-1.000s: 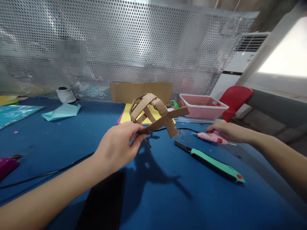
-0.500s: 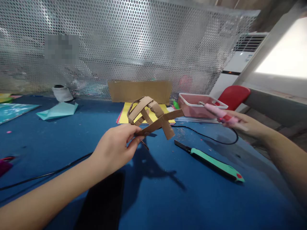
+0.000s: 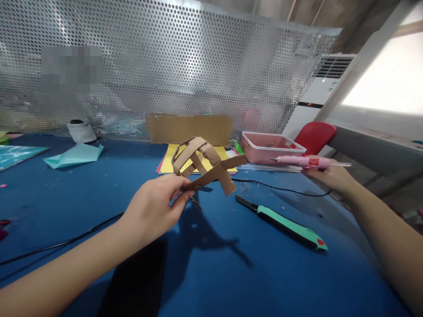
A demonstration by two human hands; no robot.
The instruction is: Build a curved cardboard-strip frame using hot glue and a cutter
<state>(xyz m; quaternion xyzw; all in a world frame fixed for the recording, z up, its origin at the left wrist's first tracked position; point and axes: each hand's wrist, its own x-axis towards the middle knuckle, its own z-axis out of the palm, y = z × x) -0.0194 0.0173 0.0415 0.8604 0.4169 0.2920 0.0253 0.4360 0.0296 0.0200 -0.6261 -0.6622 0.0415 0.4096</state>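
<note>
Left hand (image 3: 155, 202) pinches cardboard frame (image 3: 216, 173) above blue table (image 3: 264, 277), right hand (image 3: 333, 177) grips pink glue gun (image 3: 299, 161), fingers curled and partly hidden, green-handled knife (image 3: 291, 226) lies just nearer the onlooker's side.

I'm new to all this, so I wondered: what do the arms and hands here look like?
They are a person's: the left grip and right grip are ungloved hands. The left forearm and right forearm are bare, with no sleeve, watch, bracelet or marking visible.
</note>
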